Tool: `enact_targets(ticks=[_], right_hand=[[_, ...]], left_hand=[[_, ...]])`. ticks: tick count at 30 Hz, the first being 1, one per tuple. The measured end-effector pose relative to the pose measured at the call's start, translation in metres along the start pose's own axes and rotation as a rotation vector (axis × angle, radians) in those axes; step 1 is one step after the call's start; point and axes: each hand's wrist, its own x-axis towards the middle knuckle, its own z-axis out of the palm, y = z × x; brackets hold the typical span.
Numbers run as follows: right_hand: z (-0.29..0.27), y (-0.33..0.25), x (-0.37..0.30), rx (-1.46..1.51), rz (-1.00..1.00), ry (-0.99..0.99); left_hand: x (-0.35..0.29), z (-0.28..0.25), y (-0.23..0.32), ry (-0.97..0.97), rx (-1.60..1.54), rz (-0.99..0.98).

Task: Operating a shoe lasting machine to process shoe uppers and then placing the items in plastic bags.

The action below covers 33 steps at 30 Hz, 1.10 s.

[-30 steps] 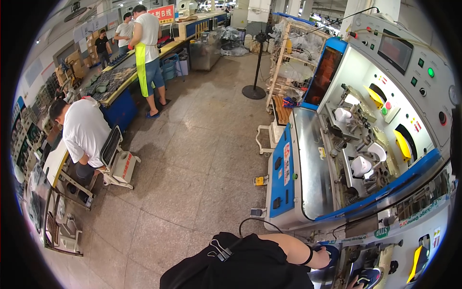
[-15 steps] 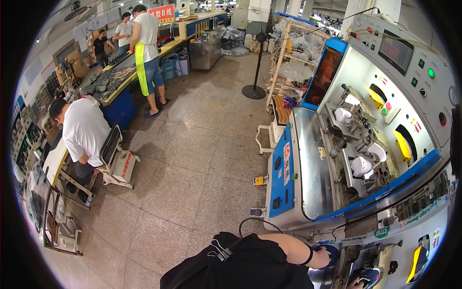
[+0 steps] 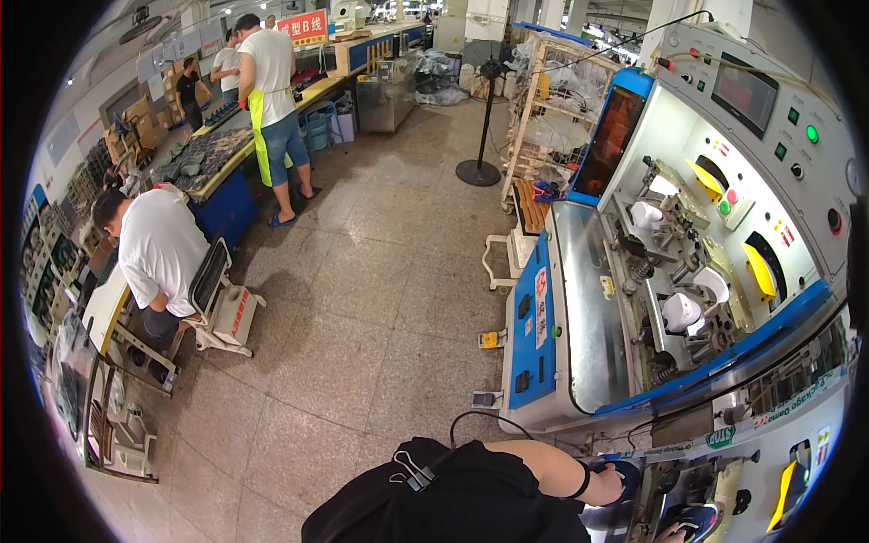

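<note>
At the lower right, my left hand reaches out from a black sleeve, with a dark band round the wrist. Its fingers are closed on a dark blue shoe upper at the machine's front. Only a little of my right hand shows at the bottom edge, its fingers against a second dark blue shoe upper with a light edge. The rest of that hand is cut off. Both uppers lie among the metal clamps of the near machine, beside a yellow pad.
Beyond stands a blue and white machine with white moulds and a control panel. A seated person works at the left bench; another stands in a yellow apron. A fan stand and a wire rack stand farther off.
My hands stay almost where they were, at the dark blue uppers. The standing person in the yellow apron has shifted slightly left and leans a little differently.
</note>
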Motion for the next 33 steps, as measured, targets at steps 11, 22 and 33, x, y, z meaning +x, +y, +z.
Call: enact_targets(ticks=[11, 22, 33], right_hand=[[-0.017, -0.014, -0.003, 0.045, 0.070, -0.101], [-0.015, -0.010, -0.005, 0.048, 0.038, -0.029], [-0.011, -0.018, 0.000, 0.062, 0.268, -0.218]], left_hand=[[0.000, 0.006, 0.000, 0.115, -0.051, -0.064], [0.005, 0.003, 0.002, 0.048, -0.069, -0.091], [-0.020, -0.020, -0.011, -0.038, -0.169, -0.045]])
